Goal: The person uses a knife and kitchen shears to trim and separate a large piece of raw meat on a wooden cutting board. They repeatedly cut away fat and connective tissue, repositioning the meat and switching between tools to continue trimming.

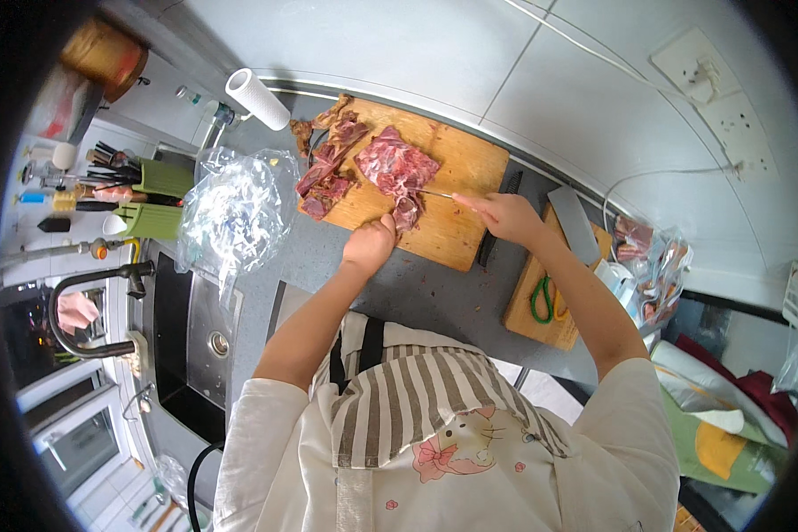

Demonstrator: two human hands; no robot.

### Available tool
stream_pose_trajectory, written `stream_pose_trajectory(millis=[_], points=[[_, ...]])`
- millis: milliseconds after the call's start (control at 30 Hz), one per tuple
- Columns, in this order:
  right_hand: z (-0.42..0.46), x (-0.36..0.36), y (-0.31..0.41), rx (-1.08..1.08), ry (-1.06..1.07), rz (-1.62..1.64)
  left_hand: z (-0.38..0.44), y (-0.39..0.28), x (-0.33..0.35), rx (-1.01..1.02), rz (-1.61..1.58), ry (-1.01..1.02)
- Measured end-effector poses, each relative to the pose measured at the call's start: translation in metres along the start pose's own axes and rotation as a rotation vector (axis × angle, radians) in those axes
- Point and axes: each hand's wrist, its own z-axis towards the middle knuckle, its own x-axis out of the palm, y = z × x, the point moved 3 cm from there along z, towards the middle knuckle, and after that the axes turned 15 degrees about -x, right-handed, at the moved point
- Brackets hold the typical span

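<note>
A large piece of raw red meat (399, 159) lies on a wooden cutting board (472, 163). My right hand (499, 214) grips a thin-bladed knife (437, 193), its tip against the narrow lower part of the meat. Fingers closed, my left hand (370, 245) holds the meat's near end by the board's front edge. To the left of the large piece lie several darker meat strips and chunks (332, 159), some overhanging the board's left edge. The knife's handle is mostly hidden in my right hand.
Left of the board sit a crumpled clear plastic bag (236, 206) and a paper towel roll (258, 100); a sink (209, 339) lies beyond. On the right, a second wooden board (538, 292) bears a cleaver (574, 223) and green-handled scissors (542, 300), near bagged meat (658, 272).
</note>
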Motion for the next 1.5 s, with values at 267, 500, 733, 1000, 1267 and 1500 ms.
stream_pose_trajectory(millis=[267, 500, 733, 1000, 1267, 1500], points=[[0.022, -0.009, -0.006, -0.213, 0.111, -0.187, 0.004, 0.016, 0.003, 0.080, -0.038, 0.050], [0.037, -0.020, -0.018, -0.298, 0.190, -0.184, -0.001, 0.016, 0.000, 0.114, -0.034, -0.003], [0.060, -0.027, -0.020, -0.369, 0.333, -0.215, 0.003, 0.017, 0.005, 0.145, -0.046, -0.042], [0.100, 0.004, -0.007, -0.448, 0.412, -0.272, 0.006, 0.021, -0.004, 0.110, -0.131, 0.020], [0.057, 0.004, -0.041, -0.424, 0.283, -0.073, 0.000, 0.015, 0.003, 0.115, 0.036, -0.021], [0.077, 0.039, -0.025, -0.392, 0.180, -0.064, -0.010, 0.034, 0.023, -0.089, -0.194, -0.039]])
